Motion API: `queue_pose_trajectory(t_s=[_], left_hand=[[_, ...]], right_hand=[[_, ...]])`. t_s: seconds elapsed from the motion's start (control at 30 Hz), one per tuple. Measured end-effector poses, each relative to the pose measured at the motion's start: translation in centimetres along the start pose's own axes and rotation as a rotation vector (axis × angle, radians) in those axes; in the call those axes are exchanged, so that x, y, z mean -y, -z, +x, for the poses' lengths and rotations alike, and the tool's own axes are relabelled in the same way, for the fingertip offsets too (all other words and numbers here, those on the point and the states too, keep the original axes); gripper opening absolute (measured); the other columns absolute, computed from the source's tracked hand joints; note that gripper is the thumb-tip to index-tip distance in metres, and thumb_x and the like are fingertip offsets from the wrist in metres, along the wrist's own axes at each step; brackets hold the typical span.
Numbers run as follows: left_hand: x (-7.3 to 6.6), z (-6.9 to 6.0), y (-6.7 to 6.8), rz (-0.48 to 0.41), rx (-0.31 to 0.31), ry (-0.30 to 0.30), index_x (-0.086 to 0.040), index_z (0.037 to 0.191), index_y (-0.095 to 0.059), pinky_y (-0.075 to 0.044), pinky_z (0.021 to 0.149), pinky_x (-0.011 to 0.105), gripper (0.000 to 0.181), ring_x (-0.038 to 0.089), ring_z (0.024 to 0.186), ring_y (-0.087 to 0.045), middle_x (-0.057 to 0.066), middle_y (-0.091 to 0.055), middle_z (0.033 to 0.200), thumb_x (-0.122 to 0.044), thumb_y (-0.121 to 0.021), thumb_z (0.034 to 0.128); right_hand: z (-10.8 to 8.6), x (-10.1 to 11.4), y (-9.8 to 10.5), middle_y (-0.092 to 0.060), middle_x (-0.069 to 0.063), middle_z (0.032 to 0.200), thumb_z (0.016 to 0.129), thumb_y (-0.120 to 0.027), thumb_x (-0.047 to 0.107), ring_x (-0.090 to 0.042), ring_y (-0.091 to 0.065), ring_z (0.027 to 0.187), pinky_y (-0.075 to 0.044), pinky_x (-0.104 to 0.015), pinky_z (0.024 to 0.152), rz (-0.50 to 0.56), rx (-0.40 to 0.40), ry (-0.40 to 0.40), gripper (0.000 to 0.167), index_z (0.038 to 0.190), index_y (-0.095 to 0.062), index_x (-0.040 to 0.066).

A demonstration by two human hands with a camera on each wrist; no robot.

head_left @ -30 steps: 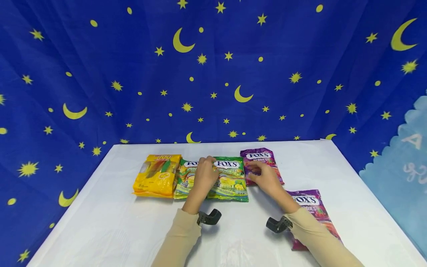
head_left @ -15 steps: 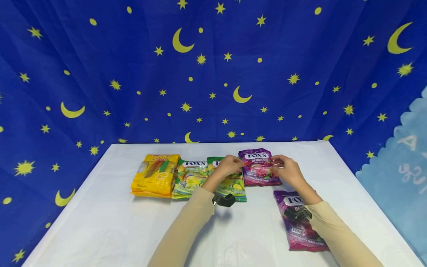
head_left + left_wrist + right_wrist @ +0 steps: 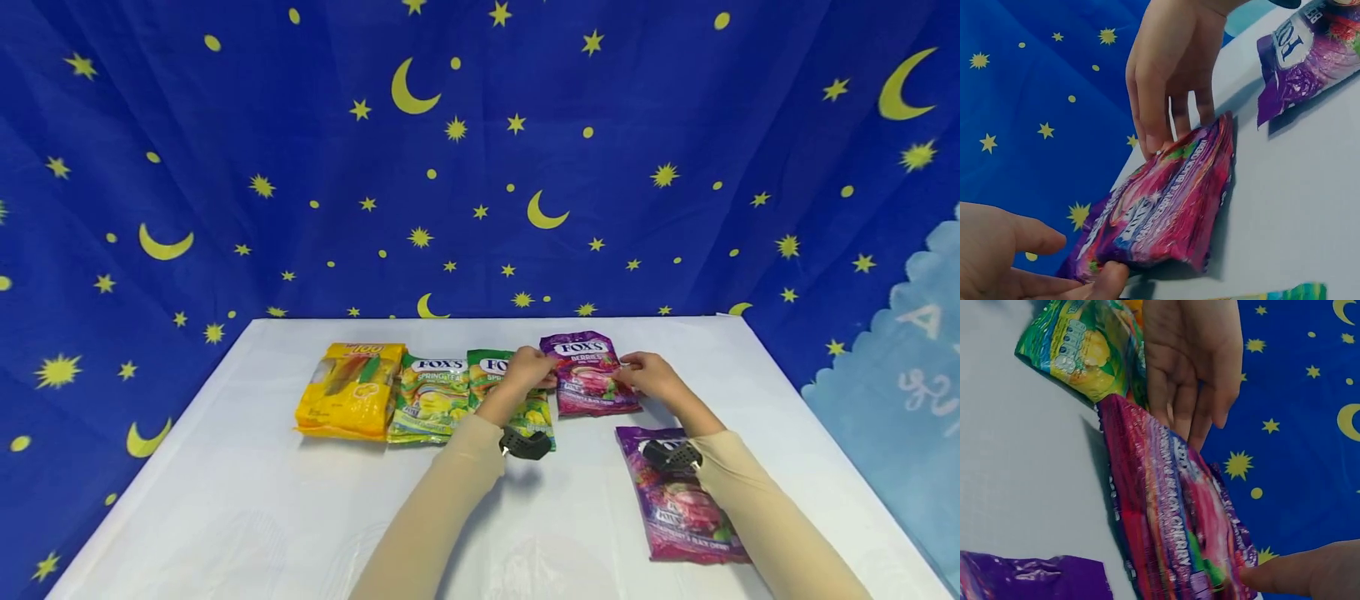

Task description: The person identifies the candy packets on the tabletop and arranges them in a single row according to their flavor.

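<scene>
A purple candy bag [image 3: 588,375] marked "Fox's Berries" lies at the back of the white table. My left hand [image 3: 528,367] is at its left edge, fingertips touching the side, with a finger held apart above it in the left wrist view. From the opposite side my right hand [image 3: 651,377] touches the bag's right edge with nearly straight fingers; its fingertips [image 3: 1155,142] meet the wrapper. Left of that, partly behind my left hand, is a green candy bag [image 3: 491,367] marked "Spring Tea". The undersides of the bags are hidden.
Another green candy bag [image 3: 431,404] and a yellow bag [image 3: 352,392] continue the row leftward. A second purple candy bag [image 3: 686,508] lies nearer on the right, partly under my right forearm. Behind the table [image 3: 247,500] hangs a blue starry cloth [image 3: 480,167].
Both hands have moved right: the left from the green bags to the purple bag's left edge, the right from its front to its right edge. The back purple bag has shifted only slightly.
</scene>
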State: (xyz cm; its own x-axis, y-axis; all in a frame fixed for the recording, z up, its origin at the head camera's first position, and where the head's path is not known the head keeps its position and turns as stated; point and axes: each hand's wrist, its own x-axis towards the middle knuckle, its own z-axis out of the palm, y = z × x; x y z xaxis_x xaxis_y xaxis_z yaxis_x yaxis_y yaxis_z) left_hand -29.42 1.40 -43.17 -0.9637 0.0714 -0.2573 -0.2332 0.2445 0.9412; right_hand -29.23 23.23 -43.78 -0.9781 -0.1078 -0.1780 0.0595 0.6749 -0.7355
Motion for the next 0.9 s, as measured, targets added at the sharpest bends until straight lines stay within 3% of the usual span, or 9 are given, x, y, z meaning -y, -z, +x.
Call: queue_pose_trajectory(t_s=[0.17,0.33,0.5,0.6,0.73,0.9], left_hand=[[0.5,0.1,-0.2,0.031,-0.018,-0.04,0.012,0.108,-0.061,-0.058,0.068,0.028,0.023,0.026,0.075,-0.068,0.019,-0.066,0.084,-0.007,-0.056,0.0969],[0.9,-0.2,0.0,0.079,-0.023,-0.086,0.011,0.114,-0.063,-0.057,0.065,0.026,0.026,0.024,0.075,-0.068,0.014,-0.066,0.086,-0.007,-0.055,0.0969],[0.8,-0.6,0.1,0.287,-0.053,-0.16,0.001,0.105,-0.072,-0.053,0.066,0.028,0.023,0.015,0.071,-0.059,0.012,-0.068,0.093,-0.012,-0.056,0.096],[0.5,-0.9,0.0,0.351,-0.091,-0.182,-0.001,0.103,-0.074,-0.052,0.071,0.03,0.022,0.015,0.077,-0.057,0.011,-0.07,0.1,-0.012,-0.058,0.0948],[0.3,-1.4,-0.2,0.28,-0.111,-0.184,0.002,0.11,-0.071,-0.054,0.077,0.031,0.023,0.018,0.083,-0.061,0.013,-0.068,0.111,-0.008,-0.06,0.093],[0.5,-1.7,-0.2,0.184,-0.123,-0.186,0.002,0.112,-0.07,-0.053,0.068,0.026,0.024,0.013,0.074,-0.06,0.012,-0.069,0.109,-0.007,-0.064,0.09]], right_hand=[[0.0,-0.2,-0.1,-0.047,-0.034,0.13,0.095,-0.056,0.022,-0.037,-0.051,0.111,-0.048,-0.046,0.09,0.073,0.037,-0.078,0.057,0.135,-0.04,-0.016],[-0.3,0.0,-0.3,-0.052,-0.029,0.119,0.093,-0.056,0.019,-0.026,-0.054,0.096,-0.052,-0.033,0.076,0.148,0.06,-0.104,0.059,0.136,-0.036,-0.016],[-0.7,0.1,-0.5,-0.054,-0.017,0.099,0.091,-0.057,0.017,-0.017,-0.052,0.079,-0.05,-0.025,0.065,0.19,0.032,-0.115,0.058,0.134,-0.037,-0.017],[-1.0,0.1,-0.6,-0.053,-0.012,0.094,0.092,-0.057,0.016,-0.014,-0.051,0.076,-0.05,-0.025,0.064,0.208,0.021,-0.103,0.057,0.134,-0.037,-0.017],[-1.4,0.3,-0.8,-0.055,-0.009,0.093,0.093,-0.057,0.015,-0.012,-0.052,0.074,-0.051,-0.025,0.064,0.236,0.007,-0.09,0.056,0.134,-0.036,-0.017],[-2.0,0.7,-0.7,-0.057,-0.012,0.092,0.093,-0.058,0.015,-0.011,-0.054,0.073,-0.053,-0.025,0.064,0.244,-0.019,-0.072,0.06,0.137,-0.032,-0.016]])
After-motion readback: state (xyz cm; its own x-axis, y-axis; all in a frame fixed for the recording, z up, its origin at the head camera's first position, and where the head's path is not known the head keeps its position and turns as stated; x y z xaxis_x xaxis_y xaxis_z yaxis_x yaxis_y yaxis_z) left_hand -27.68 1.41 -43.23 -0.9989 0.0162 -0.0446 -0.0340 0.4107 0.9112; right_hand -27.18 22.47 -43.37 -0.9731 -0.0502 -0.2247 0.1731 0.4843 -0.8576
